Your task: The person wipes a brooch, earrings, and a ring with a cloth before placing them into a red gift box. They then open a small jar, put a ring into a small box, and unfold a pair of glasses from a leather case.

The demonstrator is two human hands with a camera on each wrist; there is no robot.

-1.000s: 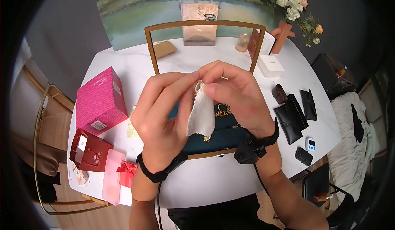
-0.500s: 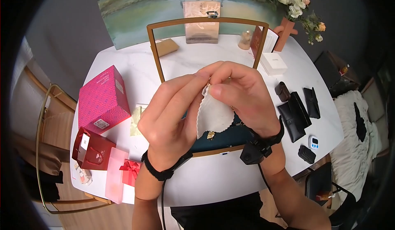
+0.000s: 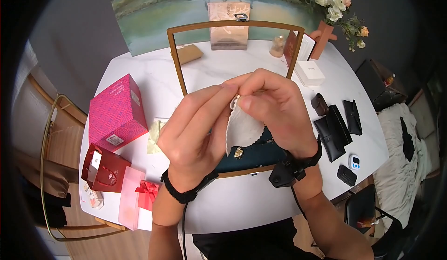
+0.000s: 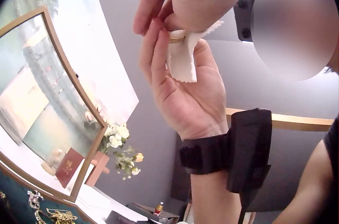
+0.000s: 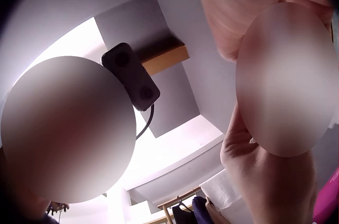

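Both hands meet above an open jewellery box (image 3: 222,173) with a dark teal lining. My right hand (image 3: 284,111) pinches a white polishing cloth (image 3: 242,126) with a wavy cut edge, thumb on its upper end. My left hand (image 3: 193,127) has its fingertips together at the top of the cloth, on a small gold piece of jewellery (image 4: 177,39) folded partly into it. Fingers hide most of that piece. Below the cloth, a gold ornament (image 3: 238,153) lies on the lining. In the right wrist view, blurred patches cover much of the hands.
The box's glass lid (image 3: 233,23) stands raised behind the hands. To the left are a pink box (image 3: 114,113), a red gift bag (image 3: 104,174) and a red ribbon bow (image 3: 148,192). Black pouches (image 3: 331,139), a white box (image 3: 309,73) and a flower vase (image 3: 322,41) stand right.
The cloth has spread wider and swung slightly right beneath the fingers. Both hands keep their grip close together, and the head view has shifted slightly.
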